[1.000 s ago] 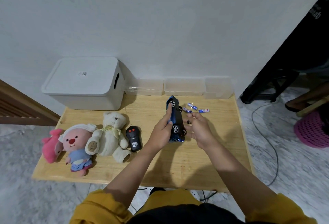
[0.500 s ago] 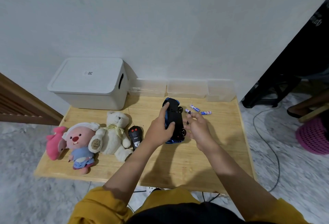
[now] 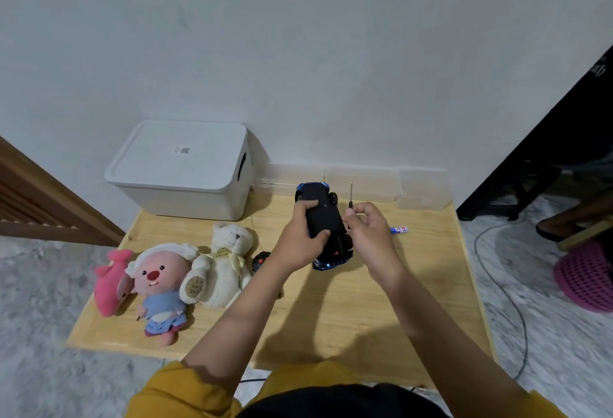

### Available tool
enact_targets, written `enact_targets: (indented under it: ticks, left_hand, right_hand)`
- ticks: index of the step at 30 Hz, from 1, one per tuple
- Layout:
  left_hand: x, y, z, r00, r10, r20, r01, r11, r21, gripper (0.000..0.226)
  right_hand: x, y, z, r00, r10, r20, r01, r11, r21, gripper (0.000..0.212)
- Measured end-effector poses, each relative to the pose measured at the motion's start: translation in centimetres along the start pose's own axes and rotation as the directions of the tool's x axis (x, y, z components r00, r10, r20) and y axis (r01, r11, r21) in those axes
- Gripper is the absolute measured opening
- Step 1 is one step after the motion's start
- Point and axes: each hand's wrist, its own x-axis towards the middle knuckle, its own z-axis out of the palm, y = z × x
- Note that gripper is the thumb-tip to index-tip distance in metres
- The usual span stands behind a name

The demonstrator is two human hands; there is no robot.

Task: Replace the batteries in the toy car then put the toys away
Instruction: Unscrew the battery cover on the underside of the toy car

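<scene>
Two hands: both work over the middle of the wooden table [image 3: 331, 311], near its far half.
Left hand [image 3: 300, 241]: fingers curled round the toy car [image 3: 323, 218], gripping it belly-up with the black underside facing the camera.
Right hand [image 3: 368, 235]: at 3 o'clock of the car, touching its side; fingers pinch a small screwdriver [image 3: 351, 192] whose thin shaft points up and away at 12 o'clock.
Step in hand: probably getting at the battery cover on the underside; whether a screw is out I cannot tell.
Doing it well: hold the car steady in the left hand, seat the tip squarely in the screw before turning, and press straight down so it does not slip on the black plastic.
Battery [image 3: 399, 229]: one blue-and-white cell lies on the table at 3 o'clock of the right hand, close by; keep it from rolling off.
Remote [image 3: 260, 261]: black, half hidden behind the left wrist at 9 o'clock.
Plush toys: white bear [image 3: 220, 265], pink-faced doll [image 3: 159, 281] and pink plush [image 3: 107, 285] lie in a row toward 9 o'clock.
Storage: lidded white box [image 3: 182, 168] at 11 o'clock against the wall, likely where toys go; clear containers [image 3: 365, 182] at 12 o'clock.
</scene>
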Motion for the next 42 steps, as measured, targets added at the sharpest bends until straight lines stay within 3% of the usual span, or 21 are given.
enact_targets:
  ticks: [9,16,27,34,42]
  left_hand:
    - [1.6,0.9,-3.8,0.999,-0.021,-0.042,0.013,0.984,-0.180,0.055]
    - [2.2,1.6,-4.9,0.997,0.071,-0.033,-0.076,0.986,-0.152,0.052]
    - [2.1,3.5,-6.1,0.986,0.162,-0.025,-0.164,0.969,-0.184,0.051]
    - [1.3,4.7,-6.2,0.986,0.166,0.006,-0.162,0.965,-0.206,0.050]
    - [0.8,5.2,-6.4,0.985,0.171,0.007,-0.167,0.971,-0.174,0.050]
  right_hand:
    - [0.3,-2.1,2.4,0.974,-0.204,-0.096,0.198,0.978,-0.067,0.017]
    - [-0.3,-4.1,2.5,0.842,-0.454,-0.291,0.453,0.888,-0.075,0.013]
    - [0.4,-7.0,2.5,0.841,-0.409,-0.355,0.501,0.836,0.224,0.009]
    - [0.7,-6.4,3.2,0.741,-0.571,-0.353,0.576,0.811,-0.103,0.012]
    - [0.7,-6.4,3.2,0.646,-0.680,-0.346,0.633,0.731,-0.255,0.011]
